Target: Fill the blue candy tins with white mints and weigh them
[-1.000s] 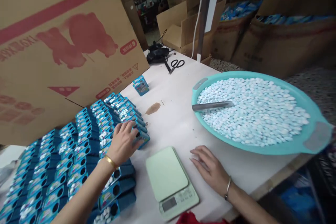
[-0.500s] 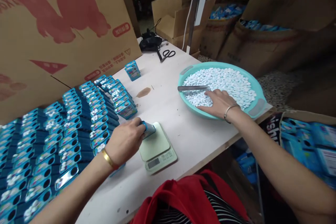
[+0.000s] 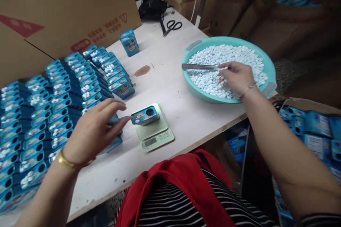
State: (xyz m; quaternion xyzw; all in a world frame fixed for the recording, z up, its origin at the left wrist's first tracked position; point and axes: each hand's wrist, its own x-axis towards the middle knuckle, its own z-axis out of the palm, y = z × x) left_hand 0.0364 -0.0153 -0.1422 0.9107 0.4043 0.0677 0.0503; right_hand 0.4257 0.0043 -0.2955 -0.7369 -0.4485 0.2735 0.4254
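A small blue tin [image 3: 145, 115] lies flat on the pale green scale [image 3: 154, 133] near the table's front edge. My left hand [image 3: 92, 131] hovers just left of it, fingers spread, one fingertip close to the tin's end, holding nothing. My right hand [image 3: 236, 76] rests in the teal basin [image 3: 268, 64] of white and pale blue candies [image 3: 226, 56], fingers curled among them beside a metal scoop [image 3: 198, 66]. I cannot tell whether it holds any candies.
Rows of several blue tins [image 3: 55, 95] cover the table's left side, in front of a large cardboard box [image 3: 61, 10]. Two stacked tins [image 3: 129, 42], scissors [image 3: 172, 26] and a black device [image 3: 152, 6] lie further back. Boxes of blue packs [image 3: 311, 124] stand at the right.
My left hand set the tin on the scale and let go, drawing back left. My right hand moved deeper into the basin, toward the scoop.
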